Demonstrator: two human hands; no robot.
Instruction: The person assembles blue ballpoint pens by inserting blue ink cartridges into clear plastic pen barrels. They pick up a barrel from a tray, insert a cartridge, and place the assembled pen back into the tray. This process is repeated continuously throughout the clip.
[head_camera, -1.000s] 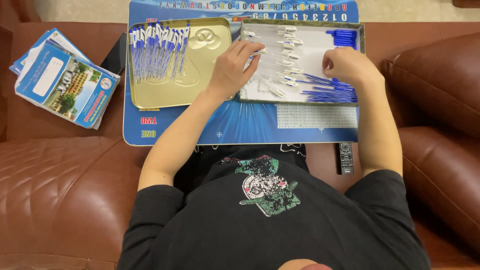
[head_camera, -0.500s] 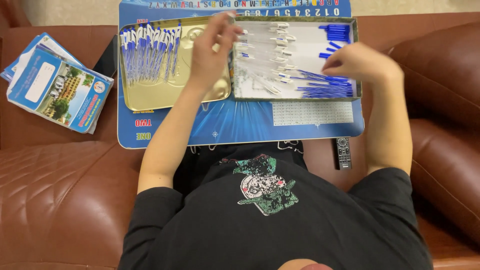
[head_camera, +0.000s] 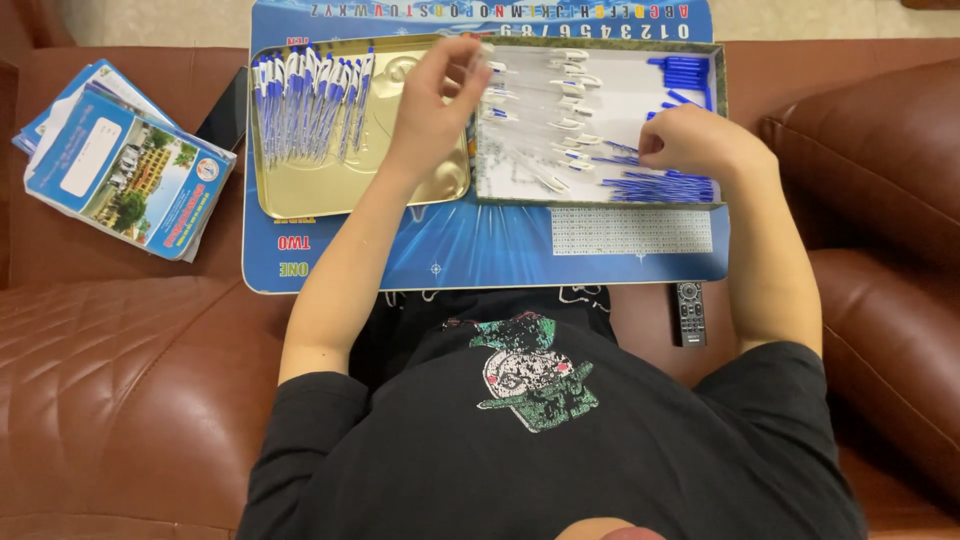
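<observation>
Over the seam between the gold tin (head_camera: 300, 190) and the white-lined tray (head_camera: 600, 195), the left hand (head_camera: 432, 105), fingers pinched seemingly on a clear pen barrel, should lift steadily while the right hand (head_camera: 700, 140), closed over blue refills (head_camera: 660, 185), isolates just one.

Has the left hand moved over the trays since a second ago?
Yes. The left hand has gone from the inner edge of the white tray to over the gold tray, nearer the far edge.

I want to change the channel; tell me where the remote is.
The remote lies on the sofa just below the blue board's right end, beside the right arm.
</observation>
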